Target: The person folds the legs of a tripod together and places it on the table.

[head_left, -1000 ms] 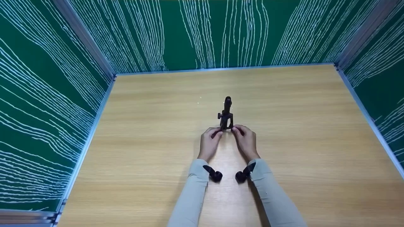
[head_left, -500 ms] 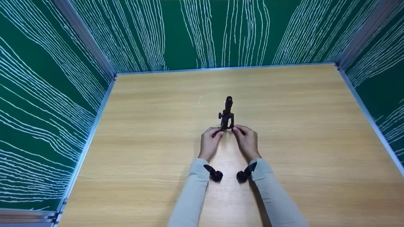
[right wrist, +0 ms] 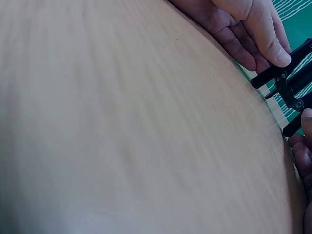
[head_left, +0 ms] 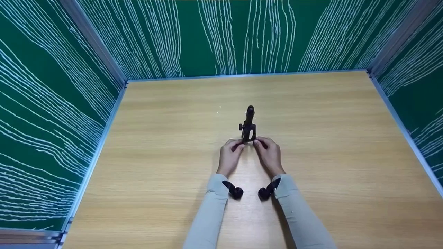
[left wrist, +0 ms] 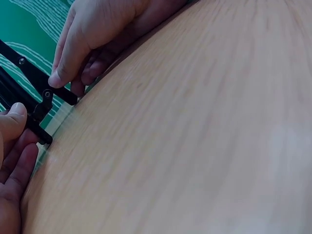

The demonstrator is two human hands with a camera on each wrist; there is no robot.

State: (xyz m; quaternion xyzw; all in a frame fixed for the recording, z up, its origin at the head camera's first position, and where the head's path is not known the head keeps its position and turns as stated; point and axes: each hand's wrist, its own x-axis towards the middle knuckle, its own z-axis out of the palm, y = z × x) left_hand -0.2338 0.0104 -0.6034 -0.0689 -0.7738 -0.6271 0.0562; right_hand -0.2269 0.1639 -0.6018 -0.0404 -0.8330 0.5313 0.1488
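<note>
A small black tripod (head_left: 247, 128) stands on the table in the middle of the head view, a knob sticking out on its left side. My left hand (head_left: 229, 158) pinches the foot end of one leg between thumb and fingers. On the other side, my right hand (head_left: 271, 157) pinches another leg in the same way. The left wrist view shows the tripod's legs (left wrist: 34, 73) joined by a small hinged brace (left wrist: 44, 103). In the right wrist view, the black legs (right wrist: 273, 73) are cut off by the frame edge.
The light wooden table (head_left: 166, 155) spreads around the hands. Green panels with white wavy lines (head_left: 193, 41) wall it in at the back, left and right. Tiny white specks (head_left: 218, 109) lie left of the tripod. A black camera mount (head_left: 235, 192) juts from each wrist.
</note>
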